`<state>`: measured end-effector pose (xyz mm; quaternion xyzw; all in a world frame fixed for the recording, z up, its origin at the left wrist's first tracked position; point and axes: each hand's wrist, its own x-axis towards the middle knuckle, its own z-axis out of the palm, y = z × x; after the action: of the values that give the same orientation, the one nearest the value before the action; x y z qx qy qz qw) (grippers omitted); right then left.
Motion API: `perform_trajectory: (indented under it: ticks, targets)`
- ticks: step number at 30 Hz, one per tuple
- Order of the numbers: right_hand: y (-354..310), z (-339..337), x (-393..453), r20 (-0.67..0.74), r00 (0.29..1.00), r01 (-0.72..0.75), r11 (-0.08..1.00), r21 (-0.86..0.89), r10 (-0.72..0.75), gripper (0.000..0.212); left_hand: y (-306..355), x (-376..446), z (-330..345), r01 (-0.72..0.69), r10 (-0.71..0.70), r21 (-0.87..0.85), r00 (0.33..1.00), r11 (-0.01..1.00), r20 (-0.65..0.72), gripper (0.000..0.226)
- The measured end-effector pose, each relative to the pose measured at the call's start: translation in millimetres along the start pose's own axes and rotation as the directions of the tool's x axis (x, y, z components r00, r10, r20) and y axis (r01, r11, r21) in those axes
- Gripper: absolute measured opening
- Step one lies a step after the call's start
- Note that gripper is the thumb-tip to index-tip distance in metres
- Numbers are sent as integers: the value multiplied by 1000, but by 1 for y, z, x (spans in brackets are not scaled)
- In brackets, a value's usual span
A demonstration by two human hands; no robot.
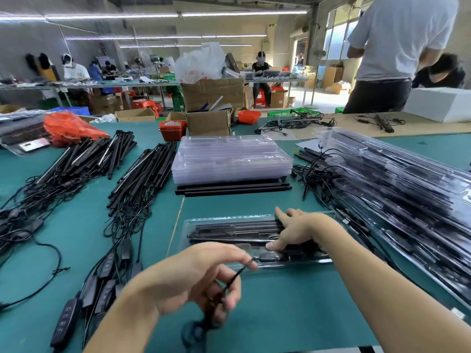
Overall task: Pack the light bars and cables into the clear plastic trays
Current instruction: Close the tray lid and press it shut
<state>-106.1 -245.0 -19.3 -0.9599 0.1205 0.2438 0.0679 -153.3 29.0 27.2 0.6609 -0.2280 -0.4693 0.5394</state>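
A clear plastic tray (193, 226) lies on the green table in front of me, with black light bars (229, 229) laid in it. My right hand (295, 230) rests on the tray's right half, fingers spread and thumb pressing down near a black controller (271, 256). My left hand (198, 276) hovers nearer to me and pinches a black cable (234, 276) that runs from the tray down into a blurred coil below the hand.
A stack of clear trays (229, 159) stands mid-table with loose bars (233, 188) before it. Piles of bars with cables (137, 179) lie left, packed trays (397, 179) right. Cardboard boxes (209, 121) and a red bin (173, 129) sit behind. A person (392, 52) stands far right.
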Motion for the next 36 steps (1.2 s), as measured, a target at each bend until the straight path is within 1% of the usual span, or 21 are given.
perform_trajectory:
  ticks: [2, 4, 5, 7, 9, 11, 12, 13, 14, 15, 16, 18, 20, 21, 23, 25, 27, 29, 32, 34, 36]
  targets:
    - [2, 1, 0, -8, 1000, 10, 1000, 2, -10, 125, 6, -11, -12, -31, 30, 156, 999, 987, 13, 49]
    - [4, 0, -2, -11, 1000, 20, 1000, 2, -19, 124, 16, -26, -27, 28, -24, 338, 1000, 941, -16, 58]
    - [5, 0, -3, -14, 1000, 20, 1000, 1, -20, 123, 21, -34, -33, 94, -77, 470, 996, 877, -54, 64]
    - [3, 1, -4, -43, 999, 8, 1000, 30, -6, 121, 33, -42, -41, 254, -142, 679, 966, 688, -218, 67]
    - [-4, 7, -3, -109, 993, -28, 996, 88, 37, 117, 40, -37, -39, 397, -120, 714, 906, 577, -407, 50]
    - [-12, 15, 1, -176, 980, -67, 987, 145, 92, 117, 42, -21, -33, 498, -76, 705, 839, 506, -539, 20]
    - [-15, 18, 4, -201, 973, -80, 982, 169, 114, 118, 39, -18, -32, 519, -79, 720, 832, 460, -550, 16]
    - [-16, 20, 6, -223, 966, -91, 978, 188, 133, 118, 40, -14, -33, 564, -109, 717, 811, 410, -575, 22]
    - [-17, 21, 8, -244, 958, -100, 974, 204, 150, 118, 44, -9, -34, 603, -149, 685, 785, 409, -602, 30]
    - [-17, 22, 10, -264, 950, -107, 969, 222, 166, 118, 47, -6, -38, 595, -196, 652, 791, 470, -580, 36]
    - [-16, 24, 12, -285, 941, -113, 964, 242, 182, 118, 49, -5, -43, 567, -244, 612, 811, 551, -531, 39]
    - [-17, 27, 15, -333, 919, -119, 954, 275, 211, 117, 45, -19, -59, 421, -264, 546, 901, 724, -344, 38]
    - [-18, 32, 16, -402, 889, -107, 954, 279, 218, 115, 41, -37, -71, 294, -198, 576, 954, 763, -224, 28]
    - [-19, 36, 16, -451, 867, -97, 960, 263, 212, 113, 38, -43, -78, 257, -174, 590, 965, 765, -195, 34]
    - [-20, 43, 16, -545, 814, -92, 971, 219, 200, 110, 33, -51, -86, 282, -194, 535, 957, 796, -216, 55]
    - [-20, 46, 16, -586, 787, -91, 976, 199, 193, 108, 35, -54, -91, 336, -205, 481, 930, 810, -304, 68]
    - [-21, 47, 16, -593, 782, -86, 976, 202, 191, 104, 44, -55, -97, 354, -109, 565, 901, 745, -420, 72]
    - [-20, 47, 16, -602, 774, -76, 973, 217, 195, 99, 58, -51, -100, 380, 9, 644, 857, 664, -515, 63]
    - [-18, 48, 16, -607, 772, -60, 972, 228, 190, 90, 79, -36, -100, 478, 244, 706, 709, 523, -661, 48]
    - [-19, 49, 15, -613, 770, -45, 972, 229, 180, 86, 85, -18, -99, 533, 542, 773, 560, 343, -626, 41]
    - [-18, 49, 14, -623, 761, -31, 969, 246, 182, 82, 82, 2, -98, 511, 756, 826, 436, 239, -488, 35]
